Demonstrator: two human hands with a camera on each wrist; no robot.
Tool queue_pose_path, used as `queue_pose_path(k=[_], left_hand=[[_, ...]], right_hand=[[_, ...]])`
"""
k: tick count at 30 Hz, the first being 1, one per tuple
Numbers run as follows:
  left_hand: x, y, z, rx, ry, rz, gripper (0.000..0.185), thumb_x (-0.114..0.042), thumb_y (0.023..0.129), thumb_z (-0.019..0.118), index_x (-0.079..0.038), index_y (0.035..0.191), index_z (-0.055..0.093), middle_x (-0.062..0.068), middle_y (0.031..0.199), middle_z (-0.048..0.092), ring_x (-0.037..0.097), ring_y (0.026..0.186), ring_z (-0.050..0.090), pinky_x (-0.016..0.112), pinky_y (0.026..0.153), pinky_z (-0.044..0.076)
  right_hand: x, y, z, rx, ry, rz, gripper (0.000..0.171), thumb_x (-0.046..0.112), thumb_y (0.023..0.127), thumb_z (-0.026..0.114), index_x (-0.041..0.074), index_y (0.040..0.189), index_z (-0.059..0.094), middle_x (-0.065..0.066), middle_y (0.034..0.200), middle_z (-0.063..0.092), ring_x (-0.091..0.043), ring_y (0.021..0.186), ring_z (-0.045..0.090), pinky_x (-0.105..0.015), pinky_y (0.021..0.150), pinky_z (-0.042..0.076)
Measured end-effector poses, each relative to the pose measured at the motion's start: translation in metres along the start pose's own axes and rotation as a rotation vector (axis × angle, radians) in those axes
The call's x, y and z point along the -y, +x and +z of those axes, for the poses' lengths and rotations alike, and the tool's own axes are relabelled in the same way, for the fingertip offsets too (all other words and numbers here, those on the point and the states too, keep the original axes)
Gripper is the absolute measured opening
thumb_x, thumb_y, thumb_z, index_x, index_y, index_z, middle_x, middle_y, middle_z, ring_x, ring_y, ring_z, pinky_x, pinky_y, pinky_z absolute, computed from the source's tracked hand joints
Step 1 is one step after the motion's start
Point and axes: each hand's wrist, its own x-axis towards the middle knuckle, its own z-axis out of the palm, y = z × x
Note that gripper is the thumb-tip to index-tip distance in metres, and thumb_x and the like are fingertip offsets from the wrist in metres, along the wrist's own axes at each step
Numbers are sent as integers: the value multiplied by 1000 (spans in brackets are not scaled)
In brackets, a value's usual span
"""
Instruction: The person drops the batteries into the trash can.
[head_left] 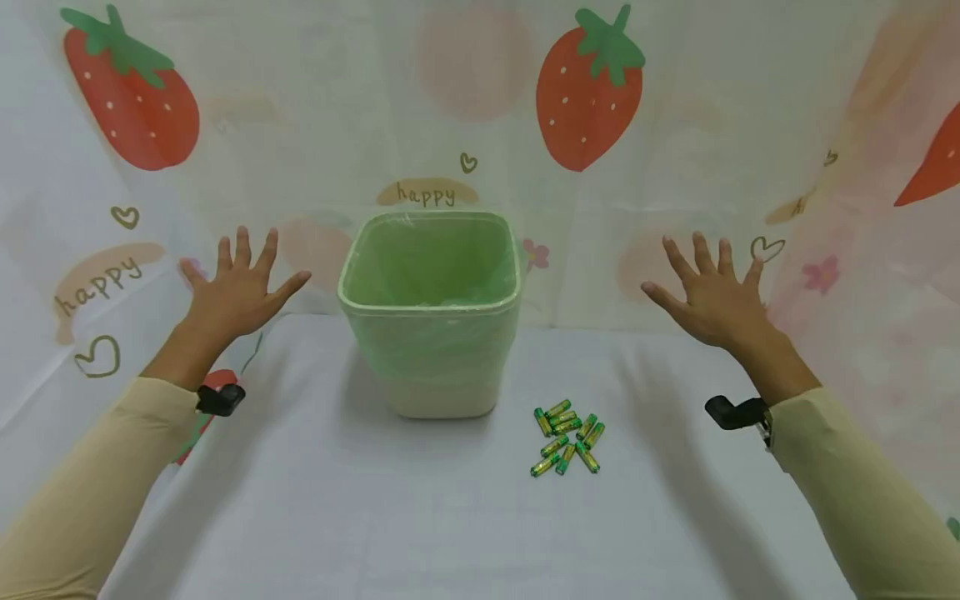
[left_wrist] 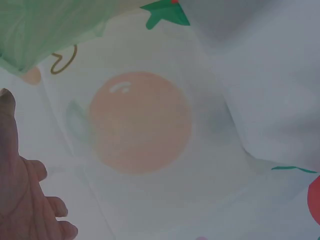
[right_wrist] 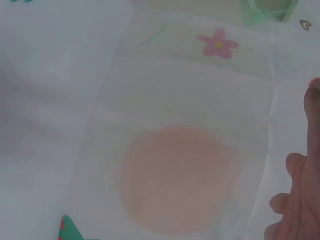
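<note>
Both hands, left (head_left: 238, 292) and right (head_left: 712, 300), hover spread and empty flanking the green plastic-lined square bin (head_left: 431, 312); small green-and-yellow cylindrical batteries (head_left: 567, 436) front-right of it appear light, rigid, slippery; pinch mid-body.

Fingers of the right hand (right_wrist: 300, 195) edge in at the right, over the printed cloth (right_wrist: 175, 180) with its pink flower (right_wrist: 218, 45).

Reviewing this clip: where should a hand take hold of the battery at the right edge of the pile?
Probably from above, with the right hand: pinch that battery across its narrow body, at mid-length. It lies flat on the table at the edge of the pile of batteries, so its right side is free for a fingertip.
</note>
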Motion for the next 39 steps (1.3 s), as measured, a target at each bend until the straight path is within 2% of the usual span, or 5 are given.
queue_pose_path(k=[7,13,18,28,39], left_hand=[[1,4,-6,-2,-6,20,101,-82,94,21,-14,163,-8,34,161,-16,55,148,-12,84,100,-17],[-11,13,-23,78,-111,62,94,-73,101,25,-8,164,-1,36,161,-13,53,149,-12,80,105,-16],[-32,15,-35,92,-210,100,89,-67,104,22,-5,163,-1,35,162,-9,51,150,-11,76,110,-13],[-82,7,-43,71,-221,160,84,-64,106,20,-5,163,4,32,165,-3,47,153,-3,73,116,-4],[-123,9,-49,156,-243,200,80,-56,109,22,1,162,3,35,163,-2,48,152,-2,68,119,6]], right_hand=[[6,-3,3,-12,-3,-12,92,79,96,25,24,165,-3,-25,167,-7,-54,149,-11,-79,105,-18],[10,-13,6,-9,5,-24,96,78,97,26,17,165,-3,-26,167,-5,-49,152,-7,-75,108,-20],[14,-25,18,4,1,-44,96,76,98,28,14,165,-2,-26,167,-3,-46,153,-6,-76,110,-15],[27,-57,55,-13,42,-90,94,71,100,38,12,165,7,-25,167,12,-49,151,14,-78,111,-7],[39,-87,93,1,103,-104,90,67,101,42,11,165,14,-23,167,16,-46,152,15,-72,115,-8]])
